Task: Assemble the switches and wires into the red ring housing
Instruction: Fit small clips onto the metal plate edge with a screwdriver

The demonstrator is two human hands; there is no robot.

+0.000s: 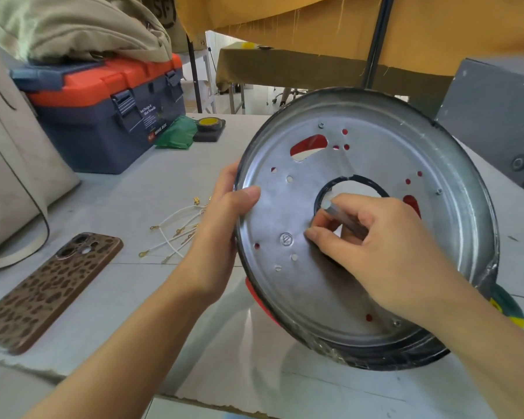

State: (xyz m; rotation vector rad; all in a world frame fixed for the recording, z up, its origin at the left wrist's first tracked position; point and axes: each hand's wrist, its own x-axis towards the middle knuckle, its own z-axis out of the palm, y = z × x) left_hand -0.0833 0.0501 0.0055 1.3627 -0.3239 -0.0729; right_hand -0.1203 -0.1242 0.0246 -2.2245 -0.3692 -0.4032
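**Housing held tilted, tool at centre opening**

The red ring housing (366, 225) is held tilted above the table (139, 182), its silver metal base plate facing the camera. Red shows through several small holes and two larger cut-outs in the plate, and a red edge is visible at the lower left rim. A dark-rimmed round opening sits near the plate's centre.

The left hand (221, 225) grips the housing's left rim, thumb pressed flat on the plate face, the other fingers curled behind the edge out of sight.

The right hand (375, 246) lies over the plate's centre. Its fingers are curled and pinch a slim grey cylindrical tool (338, 211), whose end lies at the rim of the centre opening. What the tool's tip engages cannot be told.

The wires (179, 228), white with gold ring terminals, lie loose on the table just left of the left hand, apart from the housing.

Also on the table: a phone (52, 288) in a spotted brown case at near left, a blue and orange toolbox (103, 116) at the far left, and a green bag (176, 134) beside it.
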